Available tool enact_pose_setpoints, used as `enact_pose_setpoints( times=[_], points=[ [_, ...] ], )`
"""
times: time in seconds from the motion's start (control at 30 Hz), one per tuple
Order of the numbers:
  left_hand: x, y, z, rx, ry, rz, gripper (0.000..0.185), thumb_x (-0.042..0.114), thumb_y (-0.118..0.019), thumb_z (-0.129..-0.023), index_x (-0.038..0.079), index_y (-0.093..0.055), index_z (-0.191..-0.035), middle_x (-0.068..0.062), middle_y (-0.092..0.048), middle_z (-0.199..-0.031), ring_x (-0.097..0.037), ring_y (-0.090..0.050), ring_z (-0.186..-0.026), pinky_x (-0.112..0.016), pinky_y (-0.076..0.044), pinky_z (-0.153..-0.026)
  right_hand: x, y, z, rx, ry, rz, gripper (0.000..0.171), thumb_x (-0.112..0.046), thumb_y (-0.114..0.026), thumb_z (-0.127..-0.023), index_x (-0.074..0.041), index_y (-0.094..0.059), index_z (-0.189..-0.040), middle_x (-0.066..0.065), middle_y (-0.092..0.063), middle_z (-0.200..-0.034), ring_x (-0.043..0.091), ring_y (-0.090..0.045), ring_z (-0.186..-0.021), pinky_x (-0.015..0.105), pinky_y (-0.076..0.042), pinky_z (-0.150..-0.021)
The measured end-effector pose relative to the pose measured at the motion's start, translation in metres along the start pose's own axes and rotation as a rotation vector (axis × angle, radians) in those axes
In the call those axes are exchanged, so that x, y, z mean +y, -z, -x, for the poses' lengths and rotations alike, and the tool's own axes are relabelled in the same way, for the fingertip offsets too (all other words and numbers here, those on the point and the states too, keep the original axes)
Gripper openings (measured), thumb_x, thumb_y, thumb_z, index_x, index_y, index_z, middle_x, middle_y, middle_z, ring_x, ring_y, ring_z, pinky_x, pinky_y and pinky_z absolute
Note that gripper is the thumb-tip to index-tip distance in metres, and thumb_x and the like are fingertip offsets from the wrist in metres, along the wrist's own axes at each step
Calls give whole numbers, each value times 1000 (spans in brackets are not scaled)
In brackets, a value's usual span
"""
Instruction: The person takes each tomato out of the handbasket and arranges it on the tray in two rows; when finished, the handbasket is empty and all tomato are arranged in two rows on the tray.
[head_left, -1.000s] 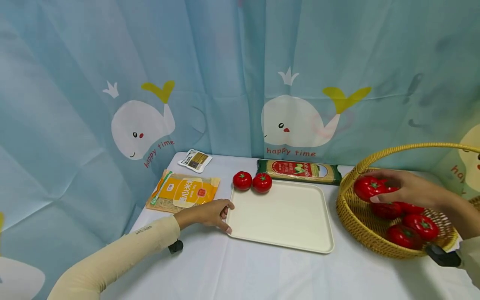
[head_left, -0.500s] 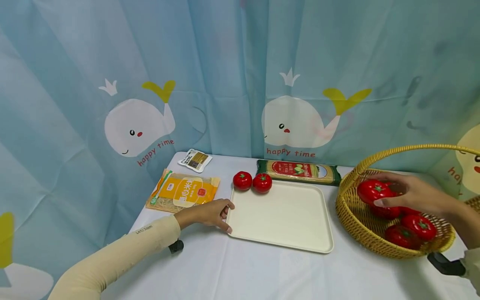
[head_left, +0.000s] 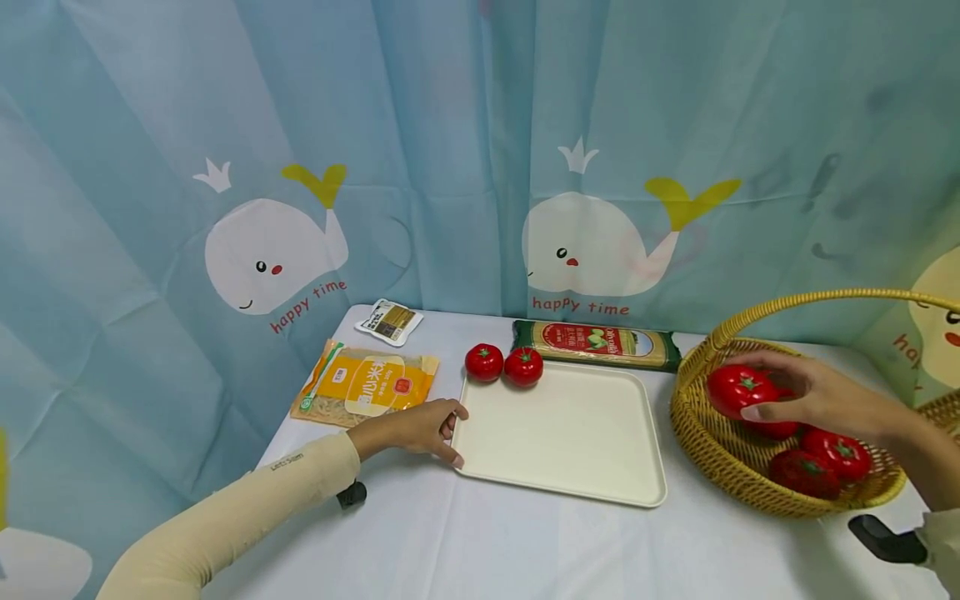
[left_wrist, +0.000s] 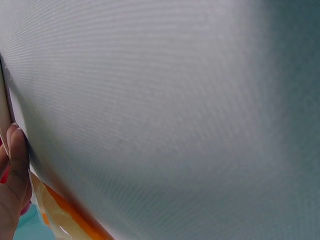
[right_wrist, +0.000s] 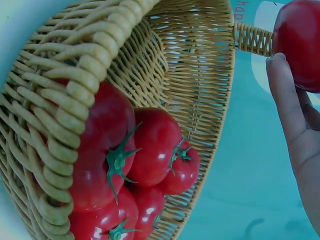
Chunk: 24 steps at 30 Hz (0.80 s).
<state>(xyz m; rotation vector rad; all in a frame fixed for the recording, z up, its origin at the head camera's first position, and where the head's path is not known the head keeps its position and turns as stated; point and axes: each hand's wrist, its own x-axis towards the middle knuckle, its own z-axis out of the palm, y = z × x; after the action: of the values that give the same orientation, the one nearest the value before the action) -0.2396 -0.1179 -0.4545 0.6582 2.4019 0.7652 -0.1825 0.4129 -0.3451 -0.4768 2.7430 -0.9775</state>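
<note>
Holding a tomato (head_left: pixel 741 389) above the basket (head_left: pixel 705 450) at right of the head view, the right hand (head_left: pixel 821 392) has its fingers curled round it. Left hand (head_left: pixel 416 427) rests relaxed against the tray (head_left: pixel 562 433) edge, mid-frame. Left wrist view: fingers (left_wrist: pixel 15 165) lower left, nothing gripped. Right wrist view: tomato (right_wrist: pixel 300 42) upper right, pinched.

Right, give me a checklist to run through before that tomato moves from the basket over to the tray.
1. Right hand grips the tomato: ok, thumb and fingers curl round it.
2. Tomato is above the basket rim: ok, though its handle arches overhead.
3. Tray has bare room: ok, none on it.
4. Left hand steadies the tray's left edge: ok, fingers touch it.
5. Two loose tomatoes at the tray's far edge stay clear: cannot tell whether they touch it.
</note>
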Motion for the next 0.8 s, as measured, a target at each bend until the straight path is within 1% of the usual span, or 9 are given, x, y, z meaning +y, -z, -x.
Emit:
enact_pose_setpoints(
  times=[0.1,0.2,0.3,0.43,0.5,0.67,0.8],
  points=[
    [0,0,0,0,5,-8,68,24,-91,-74,6,-54,-128,-2,-52,-94,-13,-50,-86,-25,-42,-76,-4,-3,2,-4,14,-46,54,-12,-69,-93,-9,-46,-142,-25,-54,-122,5,-60,-101,26,-54,-74],
    [0,0,0,-2,10,-20,68,26,-91,-74,7,-54,-129,-1,-52,-93,-12,-50,-85,-24,-42,-76,-7,-6,3,7,46,-52,53,-8,-69,-92,-7,-48,-140,-23,-55,-122,4,-60,-101,26,-54,-74],
    [0,0,1,-4,15,-24,69,26,-90,-75,7,-53,-129,0,-52,-94,-12,-50,-86,-23,-43,-76,-11,-9,2,9,56,-62,53,-7,-70,-90,-7,-49,-139,-22,-56,-121,2,-59,-100,27,-55,-73],
    [0,0,1,4,19,-23,69,26,-90,-75,7,-53,-130,0,-52,-94,-12,-50,-86,-23,-43,-76,-18,-11,-2,-5,70,-49,54,-9,-72,-90,-11,-51,-139,-21,-55,-122,1,-59,-101,28,-55,-74],
    [0,0,1,8,14,-19,69,25,-90,-75,7,-53,-130,-1,-52,-94,-12,-50,-86,-24,-42,-76,-22,-13,-5,-9,98,-46,53,-9,-72,-89,-12,-52,-139,-18,-57,-123,4,-60,-100,27,-55,-75],
    [0,-1,1,5,12,-12,69,25,-90,-75,6,-54,-129,-1,-52,-94,-12,-50,-86,-24,-42,-76,-31,-18,-12,-46,130,-104,50,-8,-71,-90,-11,-53,-136,-10,-60,-123,10,-62,-100,28,-55,-77],
    [0,-1,1,1,12,-17,69,26,-90,-75,6,-54,-130,0,-52,-94,-12,-50,-86,-23,-43,-76,-37,-22,-16,-65,123,-139,50,-8,-71,-90,-10,-52,-136,-9,-60,-122,12,-62,-100,30,-57,-77]
  ],
)
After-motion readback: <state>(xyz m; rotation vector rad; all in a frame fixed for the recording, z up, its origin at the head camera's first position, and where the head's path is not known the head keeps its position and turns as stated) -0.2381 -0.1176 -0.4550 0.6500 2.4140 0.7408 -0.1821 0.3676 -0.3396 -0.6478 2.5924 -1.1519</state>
